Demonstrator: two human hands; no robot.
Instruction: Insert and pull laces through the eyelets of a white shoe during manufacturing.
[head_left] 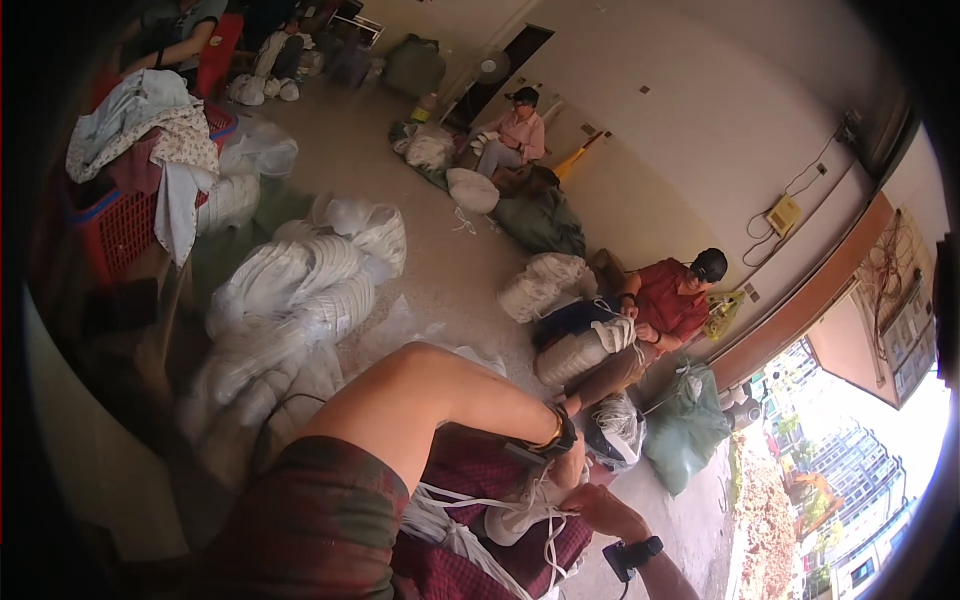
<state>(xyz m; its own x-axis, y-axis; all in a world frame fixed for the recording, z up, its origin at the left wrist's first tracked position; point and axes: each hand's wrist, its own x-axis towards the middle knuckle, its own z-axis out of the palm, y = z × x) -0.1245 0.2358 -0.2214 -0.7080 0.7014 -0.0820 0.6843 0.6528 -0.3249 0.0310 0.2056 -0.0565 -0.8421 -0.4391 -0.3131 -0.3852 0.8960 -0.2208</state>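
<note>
Across my lap, on a dark red checked cloth (pixel 440 560), rests a white piece that looks like a shoe upper (pixel 507 522), with long white laces (pixel 470 497) trailing from it. My left hand (pixel 570 468), with a dark band on its wrist, is closed at the top edge of this piece; its fingertips are partly hidden. Close beside it, my right hand (pixel 600 510) pinches a white lace between thumb and fingers. A bundle of loose white laces (pixel 437 530) lies on the cloth to the left.
Left of me lie long plastic-wrapped stacks of white pieces (pixel 300 285) and a red basket (pixel 125 230) heaped with cloth. A co-worker in red (pixel 672 305) sits ahead by a green sack (pixel 688 430); another in pink (pixel 520 132) sits farther back. A bright opening shows at right.
</note>
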